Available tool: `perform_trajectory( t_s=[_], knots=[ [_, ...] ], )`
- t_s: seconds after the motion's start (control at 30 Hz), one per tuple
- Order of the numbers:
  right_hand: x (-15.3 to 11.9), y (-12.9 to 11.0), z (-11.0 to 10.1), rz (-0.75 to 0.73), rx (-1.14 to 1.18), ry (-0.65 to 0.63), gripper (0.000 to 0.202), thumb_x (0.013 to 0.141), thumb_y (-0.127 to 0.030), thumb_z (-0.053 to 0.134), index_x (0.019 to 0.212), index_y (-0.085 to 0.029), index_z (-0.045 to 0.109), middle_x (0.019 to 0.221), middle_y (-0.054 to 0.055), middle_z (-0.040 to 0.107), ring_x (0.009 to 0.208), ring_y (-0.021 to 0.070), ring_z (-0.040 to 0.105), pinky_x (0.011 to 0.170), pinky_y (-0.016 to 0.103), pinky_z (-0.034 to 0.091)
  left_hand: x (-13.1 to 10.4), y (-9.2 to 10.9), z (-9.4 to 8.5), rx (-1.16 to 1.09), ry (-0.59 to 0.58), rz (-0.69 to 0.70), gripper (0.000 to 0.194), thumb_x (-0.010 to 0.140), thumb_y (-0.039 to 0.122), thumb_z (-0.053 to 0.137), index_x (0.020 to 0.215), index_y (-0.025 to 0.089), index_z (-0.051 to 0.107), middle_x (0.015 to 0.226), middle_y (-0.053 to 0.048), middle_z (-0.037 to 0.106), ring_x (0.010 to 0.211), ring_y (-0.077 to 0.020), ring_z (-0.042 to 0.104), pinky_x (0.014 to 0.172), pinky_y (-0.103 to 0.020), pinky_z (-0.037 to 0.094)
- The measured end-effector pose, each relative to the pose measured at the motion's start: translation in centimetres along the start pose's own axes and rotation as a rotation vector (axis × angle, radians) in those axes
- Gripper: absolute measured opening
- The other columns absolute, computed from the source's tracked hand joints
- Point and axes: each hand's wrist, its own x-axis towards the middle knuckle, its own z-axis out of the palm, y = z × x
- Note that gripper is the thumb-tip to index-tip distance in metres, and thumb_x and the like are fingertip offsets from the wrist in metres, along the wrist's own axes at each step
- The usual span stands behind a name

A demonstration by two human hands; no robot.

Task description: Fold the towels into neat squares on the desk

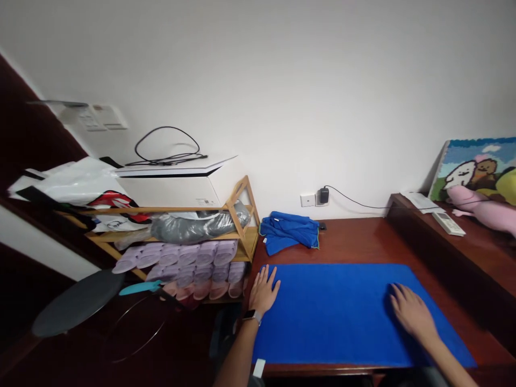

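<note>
One cloth (338,317), blue, is lain upon at lower right of the frame by left hand (263,293), fingers slightly spread, and right hand (411,312), fingers narrowly parted.

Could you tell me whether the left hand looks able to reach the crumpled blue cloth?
Probably yes: the open left hand rests near the crumpled blue cloth, with nothing standing between them on the glossy reddish-brown table.
</note>
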Motion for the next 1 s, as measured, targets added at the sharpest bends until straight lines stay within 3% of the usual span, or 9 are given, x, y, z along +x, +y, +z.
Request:
perform_trajectory(
  t_s=[0.1,0.2,0.3,0.37,0.43,0.63,0.73,0.83,1.0],
  knots=[
    [4.3,-13.1,-2.6,-0.136,0.164,-0.111,0.071,0.103,-0.048,0.021,0.153,-0.009,0.052,0.159,0.017,0.051,0.151,0.0339,0.041,0.125,0.054,0.031,0.1,-0.1,0.1,-0.022,0.012,0.014,0.064,0.106,0.058,0.034,0.161,0.025,0.041,0.171,-0.011,0.033,0.158,-0.0297,0.028,0.128,-0.052,0.025],
    [6.8,-24.7,-2.9,-0.366,0.316,-0.265,0.069,0.106,-0.051,0.022,0.163,-0.013,0.036,0.169,0.01,0.034,0.158,0.0274,0.028,0.129,0.05,0.023,0.3,-0.4,0.4,-0.031,0.037,0.024,0.064,0.106,0.059,0.034,0.16,0.027,0.043,0.17,-0.01,0.036,0.157,-0.031,0.03,0.126,-0.055,0.028],
    [7.4,-29.3,-1.7,-0.431,0.355,-0.357,0.07,0.107,-0.055,0.021,0.165,-0.017,0.03,0.171,0.008,0.027,0.16,0.0255,0.022,0.13,0.05,0.017,0.5,-0.7,0.7,-0.035,0.057,0.031,0.063,0.105,0.059,0.036,0.16,0.029,0.043,0.169,-0.009,0.037,0.157,-0.0316,0.031,0.125,-0.056,0.03],
    [7.4,-27.8,-0.9,-0.417,0.348,-0.364,0.07,0.107,-0.057,0.02,0.166,-0.02,0.028,0.171,0.007,0.026,0.16,0.0246,0.02,0.131,0.05,0.015,0.6,-0.8,0.8,-0.03,0.053,0.025,0.063,0.105,0.059,0.035,0.16,0.028,0.043,0.17,-0.01,0.036,0.157,-0.032,0.031,0.125,-0.056,0.03],
    [7.6,-23.4,-0.4,-0.374,0.321,-0.35,0.071,0.106,-0.059,0.021,0.166,-0.022,0.027,0.171,0.007,0.026,0.16,0.0235,0.02,0.131,0.05,0.014,0.7,-0.8,0.7,-0.018,0.044,0.021,0.064,0.105,0.059,0.035,0.159,0.027,0.044,0.17,-0.01,0.036,0.157,-0.0323,0.031,0.125,-0.056,0.03],
    [9.0,-2.7,0.0,-0.011,0.108,-0.344,0.074,0.104,-0.057,0.021,0.166,-0.016,0.027,0.172,0.009,0.025,0.16,0.0266,0.019,0.13,0.051,0.015,0.9,-0.7,0.4,0.009,0.053,0.032,0.063,0.104,0.059,0.036,0.158,0.029,0.045,0.168,-0.009,0.04,0.156,-0.0322,0.034,0.124,-0.056,0.031],
    [9.2,5.3,1.0,0.169,0.047,-0.316,0.077,0.104,-0.057,0.017,0.167,-0.013,0.023,0.173,0.01,0.023,0.16,0.0269,0.018,0.13,0.05,0.017,1.0,-1.0,0.5,0.042,0.053,0.039,0.064,0.104,0.059,0.036,0.158,0.026,0.046,0.167,-0.011,0.042,0.154,-0.0331,0.036,0.124,-0.056,0.033],
    [8.8,8.5,2.2,0.198,0.046,-0.257,0.08,0.103,-0.059,0.012,0.167,-0.012,0.021,0.173,0.011,0.023,0.161,0.0253,0.018,0.13,0.047,0.016,1.2,-1.4,0.7,0.072,0.049,0.031,0.07,0.103,0.06,0.036,0.16,0.021,0.042,0.166,-0.014,0.042,0.154,-0.0334,0.037,0.124,-0.056,0.033],
    [8.7,7.9,2.2,0.191,0.05,-0.253,0.081,0.103,-0.059,0.01,0.167,-0.01,0.019,0.174,0.01,0.021,0.161,0.0246,0.014,0.131,0.048,0.012,1.5,-1.8,1.0,0.107,0.0,0.02,0.072,0.102,0.061,0.033,0.161,0.02,0.04,0.167,-0.013,0.04,0.155,-0.0319,0.036,0.124,-0.054,0.033]
  ],
)
